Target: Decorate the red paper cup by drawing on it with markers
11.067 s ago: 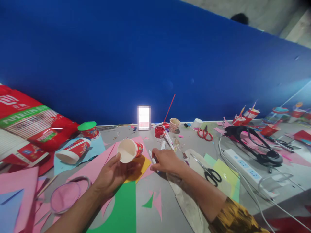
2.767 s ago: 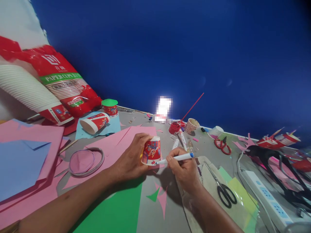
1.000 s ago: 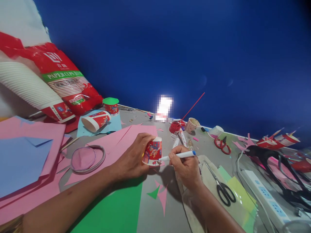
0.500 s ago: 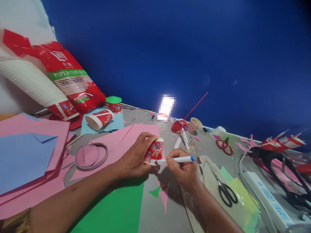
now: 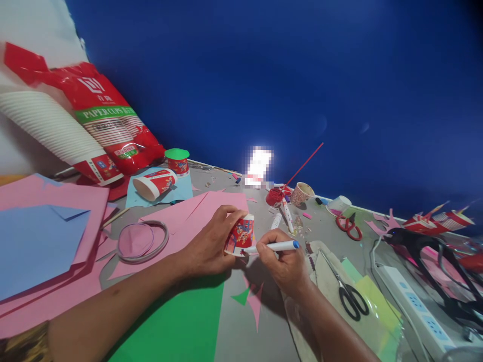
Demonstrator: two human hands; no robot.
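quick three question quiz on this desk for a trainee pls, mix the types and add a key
1. What does the right hand hold?
2. True or false: the left hand holds the red-handled scissors.
3. What colour is the sheet directly under the paper cup lying on its side?
a) yellow
b) light blue
c) green

Key:
1. A white marker with a blue end.
2. False; it holds a red printed paper cup.
3. b

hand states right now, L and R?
Left hand: closed around a small red printed paper cup, rim down.
Right hand: closed on a white marker, blue end away from the cup.
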